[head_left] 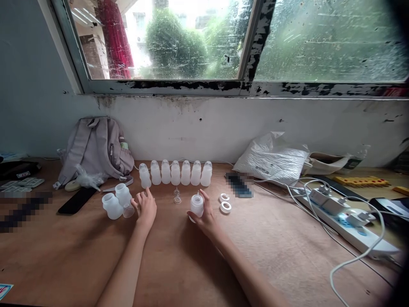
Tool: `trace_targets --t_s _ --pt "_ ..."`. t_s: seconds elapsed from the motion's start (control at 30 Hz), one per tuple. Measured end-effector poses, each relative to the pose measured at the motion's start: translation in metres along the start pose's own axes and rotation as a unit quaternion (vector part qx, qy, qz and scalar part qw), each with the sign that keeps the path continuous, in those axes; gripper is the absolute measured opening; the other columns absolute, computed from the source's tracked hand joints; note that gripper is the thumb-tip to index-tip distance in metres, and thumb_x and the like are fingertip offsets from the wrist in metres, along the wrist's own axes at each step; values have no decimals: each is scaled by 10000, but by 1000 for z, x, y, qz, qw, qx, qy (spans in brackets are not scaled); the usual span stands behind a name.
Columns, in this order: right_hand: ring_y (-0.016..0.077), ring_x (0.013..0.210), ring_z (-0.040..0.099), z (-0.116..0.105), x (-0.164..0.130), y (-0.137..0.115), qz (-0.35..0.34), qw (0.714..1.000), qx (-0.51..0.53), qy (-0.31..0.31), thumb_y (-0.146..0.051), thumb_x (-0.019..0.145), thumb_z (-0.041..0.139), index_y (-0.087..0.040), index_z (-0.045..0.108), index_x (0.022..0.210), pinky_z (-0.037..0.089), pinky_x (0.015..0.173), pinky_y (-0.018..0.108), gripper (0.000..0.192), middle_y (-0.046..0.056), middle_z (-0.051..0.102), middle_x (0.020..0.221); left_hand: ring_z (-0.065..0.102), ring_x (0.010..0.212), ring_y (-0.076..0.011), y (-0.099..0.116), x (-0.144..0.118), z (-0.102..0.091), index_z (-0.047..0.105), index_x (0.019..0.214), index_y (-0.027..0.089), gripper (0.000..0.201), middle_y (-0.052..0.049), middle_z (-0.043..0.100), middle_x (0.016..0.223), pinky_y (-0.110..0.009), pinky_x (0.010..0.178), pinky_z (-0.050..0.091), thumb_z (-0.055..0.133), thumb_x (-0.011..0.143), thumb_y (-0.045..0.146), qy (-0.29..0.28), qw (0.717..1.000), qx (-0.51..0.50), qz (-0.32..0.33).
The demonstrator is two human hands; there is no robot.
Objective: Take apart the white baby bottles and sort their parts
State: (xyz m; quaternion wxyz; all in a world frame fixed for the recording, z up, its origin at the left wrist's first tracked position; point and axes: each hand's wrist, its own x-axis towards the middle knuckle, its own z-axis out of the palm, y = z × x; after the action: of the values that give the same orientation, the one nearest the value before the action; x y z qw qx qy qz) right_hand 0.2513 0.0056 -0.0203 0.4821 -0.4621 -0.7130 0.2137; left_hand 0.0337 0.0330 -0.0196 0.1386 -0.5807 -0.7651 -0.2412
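My right hand [206, 215] is closed around a frosted white baby bottle [197, 206], which stands upright on the table with a nipple on top. My left hand [146, 207] has its fingers apart, with the fingertips at the right side of a clear bottle cap [128, 211]; I cannot tell if they grip it. Beside that cap stand open frosted bottle bodies [112, 207]. Clear rings [177, 199] lie between my hands. White screw collars [225, 207] lie to the right of the held bottle. Behind, several capped baby bottles [175, 173] form a row.
A grey backpack [96, 147] leans on the wall at the left, with a black phone [78, 201] before it. On the right are another phone [240, 186], a silvery plastic bag [273, 158] and a white power strip [367, 241] with chargers and loose cables.
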Motion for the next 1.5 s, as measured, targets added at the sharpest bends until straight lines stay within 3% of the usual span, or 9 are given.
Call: trace_targets --t_s 0.1,0.17,0.3,0.4,0.63,0.77,0.97,1.33,1.5 --pt "239 911 553 8 -3 5 62 997 20 -30 -320 666 623 -183 318 1181 427 791 361 614 83 572 1013 485 976 -309 4 3 -3 546 1038 158 299 -140 580 953 -469 836 338 512 745 210 15 992 -125 17" --pt "231 870 562 9 -3 6 80 995 31 -47 -362 675 612 -195 404 1116 430 766 346 516 64 597 962 530 922 -258 13 3 -6 525 1034 203 292 -105 566 1003 -395 787 404 530 750 272 30 958 -282 36" --pt "201 812 573 1 2 5 100 991 77 -36 -405 693 596 -210 376 1167 431 737 322 558 46 616 943 602 686 -151 38 -7 -12 445 1035 235 327 -66 551 1028 -270 576 465 546 744 343 -63 806 -588 16" --pt "190 762 573 -7 5 6 112 988 96 -37 -427 697 591 -196 432 1088 441 686 302 481 45 615 908 614 667 -129 50 -16 -16 434 996 230 341 -61 540 1044 -233 553 460 595 709 320 -131 702 -700 -10" --pt "210 829 558 -18 8 3 92 993 63 -32 -425 711 580 -204 622 912 421 731 302 301 55 590 919 613 694 -144 51 -19 -19 463 935 226 289 -38 580 997 -296 677 458 589 716 364 -184 590 -781 -94" --pt "196 811 563 -21 9 0 80 993 61 -68 -414 695 601 -215 630 937 428 701 283 315 42 592 909 587 758 -175 48 -17 -15 521 866 246 183 -6 595 978 -306 664 452 590 717 327 -180 586 -781 -119" --pt "187 752 564 -23 10 4 74 994 57 -50 -442 648 630 -193 588 899 426 640 275 356 31 608 829 543 921 -180 48 -19 -11 510 1033 206 369 -47 576 985 -293 774 433 608 679 244 -233 571 -782 -89" --pt "150 615 506 -22 6 -5 30 999 10 -18 -424 709 575 -192 526 717 373 551 242 237 6 561 686 584 853 -167 54 -25 -12 506 843 193 161 -41 607 904 -274 722 443 507 692 248 -256 544 -791 -111" --pt "173 642 502 -18 -2 -16 5 1000 -10 27 -403 799 446 -203 532 652 374 599 271 263 34 548 668 616 779 -199 67 -36 -13 510 787 167 201 -43 617 785 -308 684 463 465 721 352 -197 556 -790 -165"
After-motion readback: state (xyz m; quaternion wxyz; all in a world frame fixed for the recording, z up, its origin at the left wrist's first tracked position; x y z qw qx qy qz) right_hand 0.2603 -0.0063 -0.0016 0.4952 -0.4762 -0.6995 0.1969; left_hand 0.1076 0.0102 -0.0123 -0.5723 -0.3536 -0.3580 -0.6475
